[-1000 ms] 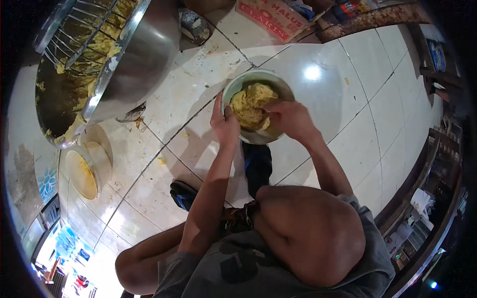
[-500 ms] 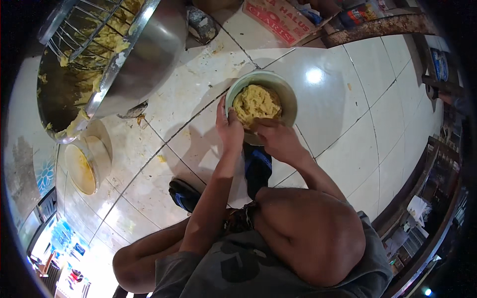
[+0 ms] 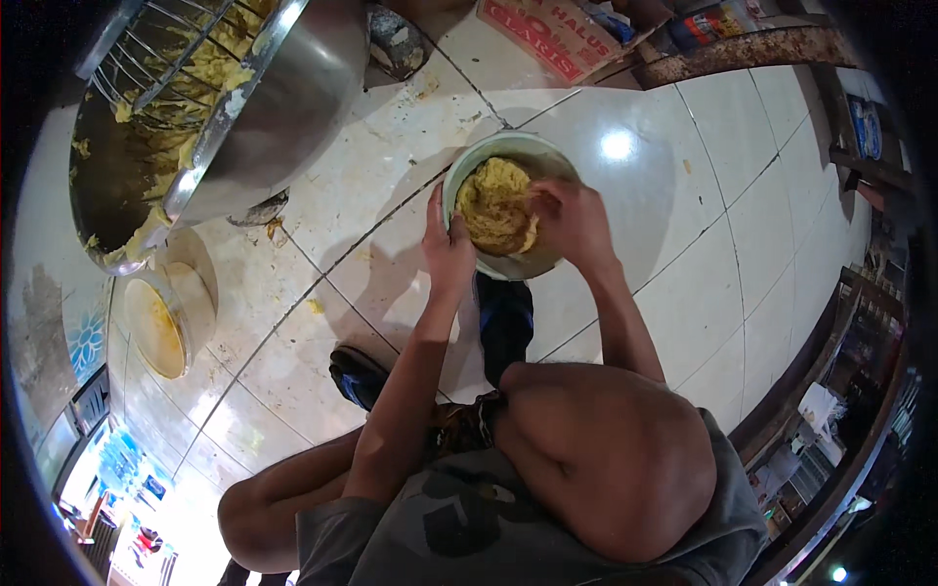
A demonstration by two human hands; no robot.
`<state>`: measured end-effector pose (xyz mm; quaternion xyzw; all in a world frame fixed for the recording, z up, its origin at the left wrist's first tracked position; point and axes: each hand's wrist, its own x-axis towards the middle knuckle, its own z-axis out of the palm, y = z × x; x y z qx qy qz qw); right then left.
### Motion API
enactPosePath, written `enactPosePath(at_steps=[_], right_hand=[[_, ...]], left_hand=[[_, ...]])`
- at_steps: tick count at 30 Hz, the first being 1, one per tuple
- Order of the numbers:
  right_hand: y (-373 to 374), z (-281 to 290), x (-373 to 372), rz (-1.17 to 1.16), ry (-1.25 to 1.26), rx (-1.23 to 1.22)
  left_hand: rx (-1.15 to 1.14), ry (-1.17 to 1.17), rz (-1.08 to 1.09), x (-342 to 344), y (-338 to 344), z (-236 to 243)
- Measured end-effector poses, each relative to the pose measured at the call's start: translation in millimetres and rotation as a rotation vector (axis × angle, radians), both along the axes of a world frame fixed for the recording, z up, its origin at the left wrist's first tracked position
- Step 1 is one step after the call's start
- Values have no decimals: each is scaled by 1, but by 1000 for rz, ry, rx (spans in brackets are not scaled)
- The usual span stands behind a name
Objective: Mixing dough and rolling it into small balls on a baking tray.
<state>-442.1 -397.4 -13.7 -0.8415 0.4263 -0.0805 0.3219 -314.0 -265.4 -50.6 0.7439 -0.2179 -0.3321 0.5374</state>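
In the head view, my left hand (image 3: 447,249) grips the left side of a pale green bowl (image 3: 489,145), thumb over its rim. A lumpy mound of yellow dough (image 3: 496,200) with browner streaks sits inside. My right hand (image 3: 583,227) reaches into the bowl's right side with bent fingers at the dough's edge; blur hides whether anything is between them. At upper left is a large tilted steel mixing bowl (image 3: 274,117) with a wire whisk (image 3: 161,73), both smeared with yellow batter.
A cream tub (image 3: 195,303) with yellow residue stands at left on the tiled floor (image 3: 713,244). A red-lettered cardboard box (image 3: 542,34) and rusty ledge (image 3: 743,54) lie at the back. Shelving (image 3: 821,361) lines the right; what looks like another person's hand (image 3: 873,195) shows there.
My right hand has moved from the dough's right side down to its near edge, then back up to the right. The dough's surface has changed shape. My left hand still holds the bowl.
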Motion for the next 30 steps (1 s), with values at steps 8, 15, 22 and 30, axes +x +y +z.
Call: enactPosePath(at_steps=[8,15,22,30], right_hand=[[0,-3,-4,122,107,-49],[11,-30,-23,361,211,-151],[21,-30,-6,270,159,-288],[15,-32,15,349,-49,-516]], left_hand=[[6,-41,23,-9,-4,-9],[12,48,39,-17,-13,-2],[-36,-47,37,-17,-12,-14],[-40,-4,108,-17,-6,-21]])
